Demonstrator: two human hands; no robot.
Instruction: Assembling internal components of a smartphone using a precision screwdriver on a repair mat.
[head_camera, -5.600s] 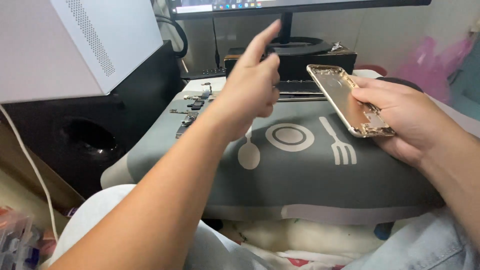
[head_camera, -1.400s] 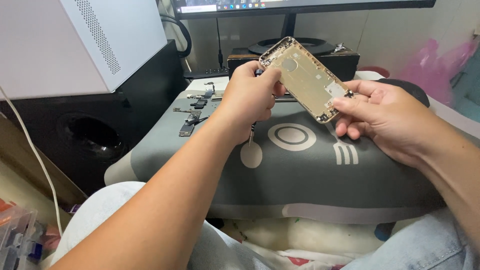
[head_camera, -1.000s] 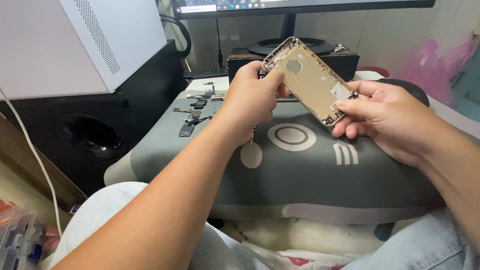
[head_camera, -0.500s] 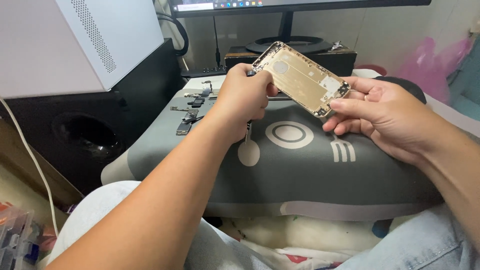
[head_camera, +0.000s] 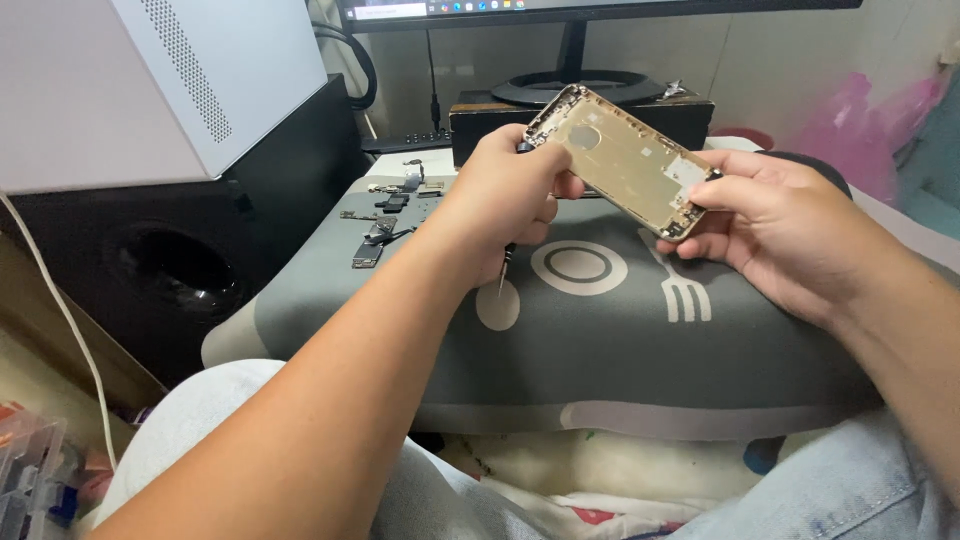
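Your right hand (head_camera: 775, 225) now tilts the gold phone shell (head_camera: 622, 160) flatter above the grey mat (head_camera: 600, 340), clamped on its lower end; your left hand (head_camera: 510, 195), closed on a small screwdriver (head_camera: 503, 272), has moved to its top corner.

Grey mat (head_camera: 640, 370) with white plate, spoon and fork print, spread over the lap and a pale cushion (head_camera: 600, 470) below. On its far left corner: small dark phone parts (head_camera: 385, 215), loosely scattered, some touching. Behind the mat, a dark wooden stand (head_camera: 480, 125) carries the monitor foot (head_camera: 575, 88).
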